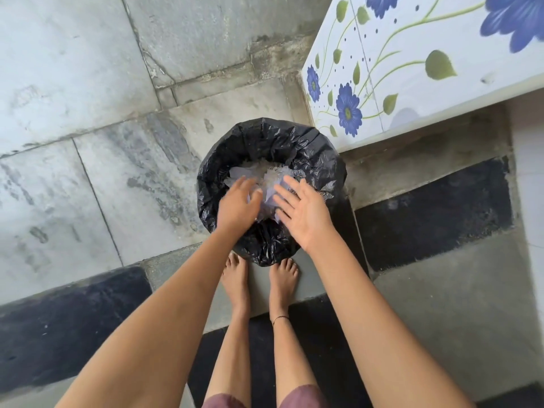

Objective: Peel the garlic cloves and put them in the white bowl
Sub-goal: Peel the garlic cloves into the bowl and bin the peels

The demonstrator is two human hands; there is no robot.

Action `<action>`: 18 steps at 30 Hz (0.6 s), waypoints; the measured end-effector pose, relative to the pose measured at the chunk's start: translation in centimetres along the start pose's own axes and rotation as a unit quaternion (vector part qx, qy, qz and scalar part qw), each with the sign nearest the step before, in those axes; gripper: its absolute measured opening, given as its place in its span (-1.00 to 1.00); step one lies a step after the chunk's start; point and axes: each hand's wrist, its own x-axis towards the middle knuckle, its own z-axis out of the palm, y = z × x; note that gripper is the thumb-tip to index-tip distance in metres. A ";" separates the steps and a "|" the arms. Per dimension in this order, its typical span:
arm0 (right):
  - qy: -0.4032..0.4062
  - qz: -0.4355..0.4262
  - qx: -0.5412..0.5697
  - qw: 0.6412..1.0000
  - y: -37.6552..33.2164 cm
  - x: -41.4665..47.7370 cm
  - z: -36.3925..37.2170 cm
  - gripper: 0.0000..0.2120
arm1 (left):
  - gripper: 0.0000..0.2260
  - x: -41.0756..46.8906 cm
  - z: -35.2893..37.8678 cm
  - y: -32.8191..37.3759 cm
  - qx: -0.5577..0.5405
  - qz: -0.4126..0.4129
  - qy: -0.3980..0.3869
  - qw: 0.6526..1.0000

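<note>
I look straight down at a bin lined with a black plastic bag (306, 148) standing on the floor. Inside it lie pale, papery garlic skins (266, 173) on white paper. My left hand (238, 206) hovers over the bin's opening, back up, fingers spread and holding nothing. My right hand (303, 212) is beside it over the bin, palm turned up and fingers apart, also holding nothing. The two hands are close together but apart. No garlic cloves and no white bowl are in view.
My bare feet (235, 278) stand just behind the bin on grey and black floor tiles. A counter wall with blue flower tiles (412, 63) rises at the upper right, its corner right next to the bin. Grey marble floor (88, 128) spreads to the left.
</note>
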 end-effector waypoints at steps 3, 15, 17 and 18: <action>0.054 -0.048 -0.152 0.986 1.3 -0.7 -1.1 -0.64 | -0.60 -1.6 -1.4 0.1 -0.035 0.003 0.061 0.998; 0.156 -0.316 -0.544 0.762 -3.2 -22.7 2.9 -0.52 | -0.51 -20.2 -14.2 12.0 0.048 0.141 0.117 0.982; 0.149 -0.369 -0.571 0.718 -4.0 -28.0 3.5 -0.52 | -0.47 -24.3 -16.4 14.3 0.047 0.172 0.125 0.976; 0.151 -0.407 -0.568 0.700 -4.4 -31.5 3.7 -0.53 | -0.45 -26.7 -17.8 15.7 0.051 0.193 0.128 0.971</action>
